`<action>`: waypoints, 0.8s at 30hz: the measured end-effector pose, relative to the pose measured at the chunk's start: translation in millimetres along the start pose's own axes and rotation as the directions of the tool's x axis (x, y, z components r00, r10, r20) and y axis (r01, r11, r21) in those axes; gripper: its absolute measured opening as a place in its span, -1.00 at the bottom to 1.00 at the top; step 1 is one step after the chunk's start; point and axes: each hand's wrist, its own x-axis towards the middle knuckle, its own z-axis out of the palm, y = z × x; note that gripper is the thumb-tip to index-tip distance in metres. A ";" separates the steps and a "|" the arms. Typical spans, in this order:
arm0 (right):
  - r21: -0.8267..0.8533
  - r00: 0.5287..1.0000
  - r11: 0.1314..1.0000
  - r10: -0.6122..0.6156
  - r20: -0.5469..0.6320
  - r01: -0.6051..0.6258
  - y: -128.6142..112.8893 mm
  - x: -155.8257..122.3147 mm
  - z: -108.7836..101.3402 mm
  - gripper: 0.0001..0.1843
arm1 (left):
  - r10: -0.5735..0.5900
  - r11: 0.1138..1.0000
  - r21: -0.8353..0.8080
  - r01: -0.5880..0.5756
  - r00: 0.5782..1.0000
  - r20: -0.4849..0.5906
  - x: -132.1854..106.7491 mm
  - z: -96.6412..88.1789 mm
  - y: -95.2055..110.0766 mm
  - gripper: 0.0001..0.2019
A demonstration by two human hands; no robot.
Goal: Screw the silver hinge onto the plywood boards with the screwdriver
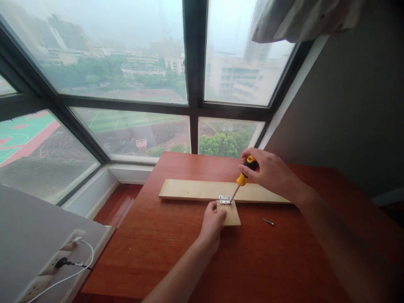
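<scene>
My right hand (268, 170) is closed around the black and yellow handle of a screwdriver (241, 179). Its shaft slants down to the left, and the tip meets the right side of a silver hinge (225, 201). One leaf of the hinge lies on a small wooden board (232, 215); the other leaf reaches over the near edge of a long wooden plank (186, 189). With thumb on top, my left hand (213, 221) grips the small board by its left side. Any screw under the tip is too small to make out.
A small dark metal piece, like a screw or bit (268, 221), lies on the reddish wooden table (151, 248) to the right. Large windows rise behind the table. Sockets with a black plug (63, 262) and white cable (93, 254) are at the lower left.
</scene>
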 end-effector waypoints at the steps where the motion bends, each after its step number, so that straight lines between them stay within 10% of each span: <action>1: 0.005 1.000 1.000 -0.006 -0.010 0.006 0.6 1.1 0.7 -0.79 | -0.003 1.000 -0.007 0.003 1.000 0.005 -1.0 0.5 0.3 -0.64; 24: 0.107 1.000 0.994 -0.016 0.023 0.013 2.1 2.8 1.4 -0.69 | -0.016 0.991 -0.134 0.031 0.993 0.113 -4.1 -5.5 -2.7 -0.58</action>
